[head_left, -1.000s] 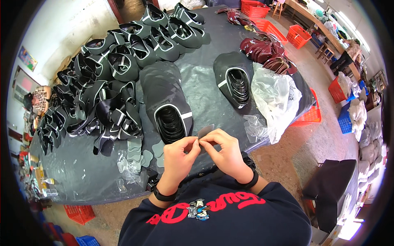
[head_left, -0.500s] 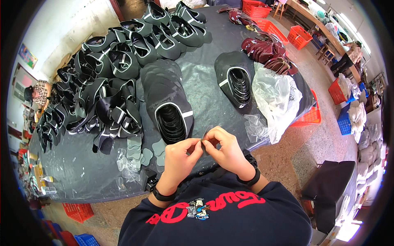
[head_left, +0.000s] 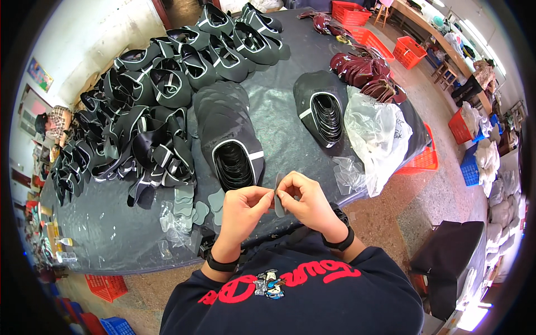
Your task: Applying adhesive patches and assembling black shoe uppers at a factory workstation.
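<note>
A small, thin grey cut-out piece (head_left: 280,208) is held up between my hands over the near side of the table, seen almost edge-on. My right hand (head_left: 304,202) pinches it between thumb and fingers. At its left edge, the thumb and forefinger of my left hand (head_left: 245,209) are pressed together on it. Similar flat grey pieces (head_left: 183,200) lie on the dark table covering left of my hands, beside crumpled clear plastic (head_left: 174,226). Just beyond my hands stretches an overlapping row of black shoe uppers (head_left: 229,125) with pale trim.
Many black uppers (head_left: 167,84) are heaped at the left and back. A shorter nested stack (head_left: 319,109), a white plastic bag (head_left: 379,134) and dark red glossy pieces (head_left: 360,70) lie at the right. Red baskets (head_left: 409,51) stand on the floor. Another person (head_left: 57,121) is at far left.
The grey piece has turned between my fingers, so more of it shows above and below my right hand. Both hands stay close together in nearly the same place.
</note>
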A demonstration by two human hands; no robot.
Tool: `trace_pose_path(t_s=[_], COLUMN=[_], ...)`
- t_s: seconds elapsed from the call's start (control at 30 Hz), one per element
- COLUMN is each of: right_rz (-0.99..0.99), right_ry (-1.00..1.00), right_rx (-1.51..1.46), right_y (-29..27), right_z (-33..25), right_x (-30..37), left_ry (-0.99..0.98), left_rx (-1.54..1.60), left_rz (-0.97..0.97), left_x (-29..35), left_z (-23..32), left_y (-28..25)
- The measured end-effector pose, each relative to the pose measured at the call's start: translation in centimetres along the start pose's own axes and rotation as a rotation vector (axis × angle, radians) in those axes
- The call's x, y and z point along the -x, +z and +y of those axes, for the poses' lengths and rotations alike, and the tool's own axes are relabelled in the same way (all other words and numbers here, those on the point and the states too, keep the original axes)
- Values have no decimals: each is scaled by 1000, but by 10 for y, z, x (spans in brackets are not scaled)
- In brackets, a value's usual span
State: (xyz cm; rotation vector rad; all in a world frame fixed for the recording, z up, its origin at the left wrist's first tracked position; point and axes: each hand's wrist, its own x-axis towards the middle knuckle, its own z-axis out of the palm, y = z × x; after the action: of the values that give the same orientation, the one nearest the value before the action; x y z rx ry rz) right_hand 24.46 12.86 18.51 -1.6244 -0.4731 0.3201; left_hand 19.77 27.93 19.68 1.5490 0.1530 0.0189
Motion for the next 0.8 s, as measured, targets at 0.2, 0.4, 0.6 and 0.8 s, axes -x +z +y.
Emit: trace_pose_path(t_s=[0.2, 0.4, 0.6, 0.8], right_rz=[-1, -25, 125, 254], right_ry=[42, 108, 40, -289], right_rx=[-48, -427, -495, 230], right_y=[-1, -1, -18, 15], right_z=[6, 21, 14, 9], right_x=[1, 2, -1, -4], left_ry=[16, 58, 56, 191], left_rx=[-39, 27, -9, -242], left_rz=[51, 216, 365, 314], left_x=[2, -1, -4, 2], left_z=[-6, -21, -24, -20], left_y=[2, 2, -9, 18])
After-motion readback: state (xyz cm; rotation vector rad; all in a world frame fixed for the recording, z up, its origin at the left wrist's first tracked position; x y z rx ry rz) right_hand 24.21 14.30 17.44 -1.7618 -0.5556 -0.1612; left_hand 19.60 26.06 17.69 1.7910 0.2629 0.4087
